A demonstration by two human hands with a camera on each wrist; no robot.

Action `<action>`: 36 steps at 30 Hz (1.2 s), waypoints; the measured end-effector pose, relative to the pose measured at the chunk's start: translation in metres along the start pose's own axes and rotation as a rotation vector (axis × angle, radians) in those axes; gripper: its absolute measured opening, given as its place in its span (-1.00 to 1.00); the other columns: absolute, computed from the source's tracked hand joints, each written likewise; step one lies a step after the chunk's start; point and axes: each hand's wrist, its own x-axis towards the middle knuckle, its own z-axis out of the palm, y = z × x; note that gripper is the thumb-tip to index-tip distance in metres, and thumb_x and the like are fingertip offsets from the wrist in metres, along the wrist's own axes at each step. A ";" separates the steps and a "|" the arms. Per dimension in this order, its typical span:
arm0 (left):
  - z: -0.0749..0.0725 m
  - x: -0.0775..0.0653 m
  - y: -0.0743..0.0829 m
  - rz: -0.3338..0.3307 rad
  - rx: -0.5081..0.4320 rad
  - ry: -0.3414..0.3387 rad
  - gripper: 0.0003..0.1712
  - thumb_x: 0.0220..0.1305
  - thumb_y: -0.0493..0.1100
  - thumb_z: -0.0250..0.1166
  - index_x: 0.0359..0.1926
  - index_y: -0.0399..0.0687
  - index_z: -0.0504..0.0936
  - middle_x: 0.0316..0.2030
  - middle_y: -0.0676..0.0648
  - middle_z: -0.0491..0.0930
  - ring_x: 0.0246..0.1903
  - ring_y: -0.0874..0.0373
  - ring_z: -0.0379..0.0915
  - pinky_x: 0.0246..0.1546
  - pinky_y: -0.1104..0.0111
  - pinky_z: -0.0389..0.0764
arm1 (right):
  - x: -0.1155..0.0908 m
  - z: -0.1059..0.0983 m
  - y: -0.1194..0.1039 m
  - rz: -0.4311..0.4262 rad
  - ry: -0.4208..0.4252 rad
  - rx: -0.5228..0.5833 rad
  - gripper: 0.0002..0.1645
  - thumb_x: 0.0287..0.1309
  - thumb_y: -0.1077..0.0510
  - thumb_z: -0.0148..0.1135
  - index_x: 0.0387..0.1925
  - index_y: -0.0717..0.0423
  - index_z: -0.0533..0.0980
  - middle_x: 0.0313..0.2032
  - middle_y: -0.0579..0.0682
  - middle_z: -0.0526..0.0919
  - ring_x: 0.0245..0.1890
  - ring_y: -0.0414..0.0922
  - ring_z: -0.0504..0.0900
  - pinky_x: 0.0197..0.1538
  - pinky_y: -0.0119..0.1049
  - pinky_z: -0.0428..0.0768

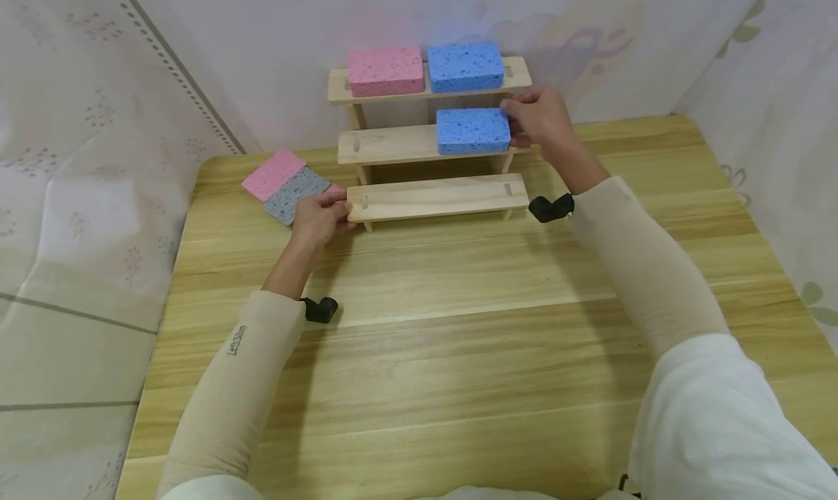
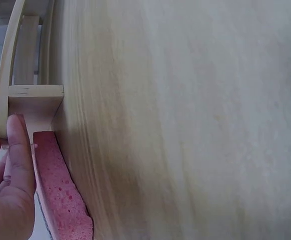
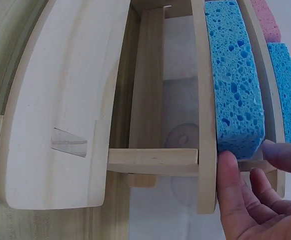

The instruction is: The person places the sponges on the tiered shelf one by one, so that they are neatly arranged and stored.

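Observation:
A three-tier wooden shelf (image 1: 399, 203) stands against the wall. My left hand (image 1: 318, 220) pinches the left end of its lowest board, thumb above and fingers beneath. Beside that hand a pink sponge (image 2: 60, 192) lies on the table, mostly hidden from the head view. My right hand (image 1: 542, 118) pinches the right end of a blue sponge (image 1: 473, 131) on the middle board. In the right wrist view, thumb and index fingertip are at two corners of that sponge's end. Another pink sponge (image 1: 386, 70) and another blue sponge (image 1: 465, 67) sit side by side on the top board.
Left of the shelf, a grey sponge (image 1: 296, 194) and a further pink sponge (image 1: 275, 174) lie on the wooden table (image 1: 432, 369). A patterned wall covering (image 1: 262, 41) rises behind and on both sides. Black wrist mounts (image 1: 551, 207) stick out from the sleeves.

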 end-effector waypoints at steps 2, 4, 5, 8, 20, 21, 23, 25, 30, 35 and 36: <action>0.000 -0.001 0.001 0.007 0.010 -0.001 -0.58 0.42 -0.27 0.14 0.25 -0.26 0.47 -0.01 -0.14 0.49 -0.34 0.27 0.53 -0.25 0.47 0.69 | -0.001 -0.002 0.000 0.000 -0.002 0.004 -0.66 0.28 -0.03 0.24 -0.05 0.09 0.46 -0.22 0.00 0.58 -0.36 -0.15 0.61 -0.42 -0.37 0.70; -0.001 -0.001 0.001 0.007 0.008 -0.001 -0.59 0.42 -0.25 0.14 0.24 -0.27 0.48 -0.03 -0.13 0.49 -0.33 0.26 0.53 -0.23 0.46 0.69 | -0.002 -0.003 0.000 0.002 -0.012 0.017 -0.65 0.28 -0.03 0.23 -0.05 0.10 0.47 -0.22 0.01 0.56 -0.35 -0.14 0.60 -0.39 -0.35 0.71; -0.002 -0.002 0.001 0.005 0.010 -0.004 -0.59 0.43 -0.23 0.13 0.24 -0.27 0.47 -0.03 -0.12 0.50 -0.32 0.25 0.54 -0.21 0.45 0.68 | -0.002 -0.003 -0.001 0.002 -0.019 0.021 -0.65 0.29 -0.03 0.23 -0.06 0.11 0.47 -0.21 0.02 0.55 -0.35 -0.13 0.60 -0.37 -0.34 0.71; -0.008 -0.005 0.003 0.006 0.048 -0.004 -0.57 0.45 -0.17 0.12 0.25 -0.24 0.46 -0.06 -0.15 0.54 -0.24 0.17 0.58 -0.13 0.40 0.69 | -0.003 -0.006 -0.001 0.001 -0.048 0.033 -0.62 0.30 -0.04 0.22 -0.04 0.15 0.48 -0.20 0.04 0.52 -0.33 -0.11 0.57 -0.34 -0.33 0.72; -0.047 -0.014 0.013 0.069 0.061 0.007 -0.48 0.46 -0.08 0.11 0.31 -0.27 0.41 -0.15 -0.09 0.66 -0.14 0.14 0.62 -0.06 0.41 0.66 | -0.011 -0.033 0.007 -0.006 -0.054 -0.026 -0.38 0.30 -0.11 0.19 0.26 0.13 0.39 -0.07 0.03 0.55 -0.17 -0.11 0.59 -0.22 -0.32 0.73; -0.050 -0.015 0.014 0.064 0.037 0.010 -0.48 0.45 -0.09 0.11 0.31 -0.29 0.40 -0.20 -0.05 0.67 -0.18 0.17 0.63 -0.10 0.42 0.67 | -0.012 -0.035 0.008 -0.010 -0.053 -0.038 -0.35 0.29 -0.13 0.20 0.27 0.14 0.38 -0.07 0.04 0.55 -0.18 -0.11 0.59 -0.22 -0.32 0.73; -0.055 -0.018 0.014 0.063 -0.006 0.009 -0.47 0.44 -0.12 0.12 0.31 -0.33 0.38 -0.27 0.00 0.68 -0.26 0.23 0.63 -0.16 0.46 0.67 | -0.013 -0.039 0.012 -0.013 -0.056 -0.060 -0.32 0.27 -0.16 0.19 0.28 0.13 0.37 -0.05 0.04 0.55 -0.18 -0.11 0.59 -0.18 -0.30 0.72; -0.060 -0.020 0.013 0.063 -0.051 0.013 -0.47 0.43 -0.15 0.13 0.30 -0.38 0.38 -0.31 0.01 0.67 -0.32 0.27 0.63 -0.20 0.47 0.68 | -0.015 -0.043 0.015 -0.010 -0.061 -0.067 -0.32 0.28 -0.17 0.18 0.28 0.14 0.37 -0.04 0.04 0.55 -0.18 -0.11 0.58 -0.18 -0.30 0.72; -0.067 -0.025 0.011 0.056 -0.091 0.021 -0.46 0.43 -0.16 0.13 0.30 -0.39 0.36 -0.27 -0.02 0.64 -0.30 0.26 0.62 -0.21 0.50 0.67 | -0.017 -0.051 0.025 0.000 -0.072 -0.068 -0.31 0.28 -0.19 0.17 0.26 0.14 0.37 -0.11 -0.01 0.55 -0.21 -0.14 0.58 -0.19 -0.31 0.72; -0.073 -0.028 0.006 0.047 -0.068 0.033 -0.45 0.43 -0.11 0.14 0.29 -0.38 0.36 -0.28 0.00 0.64 -0.30 0.25 0.61 -0.20 0.51 0.67 | -0.021 -0.057 0.036 0.015 -0.082 -0.081 -0.27 0.22 -0.25 0.19 0.23 0.13 0.37 -0.15 -0.06 0.54 -0.21 -0.16 0.58 -0.18 -0.31 0.72; -0.074 -0.029 0.005 0.044 -0.070 0.031 -0.44 0.43 -0.11 0.15 0.28 -0.39 0.35 -0.29 0.00 0.64 -0.30 0.25 0.61 -0.19 0.51 0.67 | -0.022 -0.057 0.038 0.019 -0.084 -0.085 -0.27 0.22 -0.26 0.19 0.23 0.13 0.37 -0.15 -0.06 0.54 -0.19 -0.15 0.58 -0.17 -0.30 0.72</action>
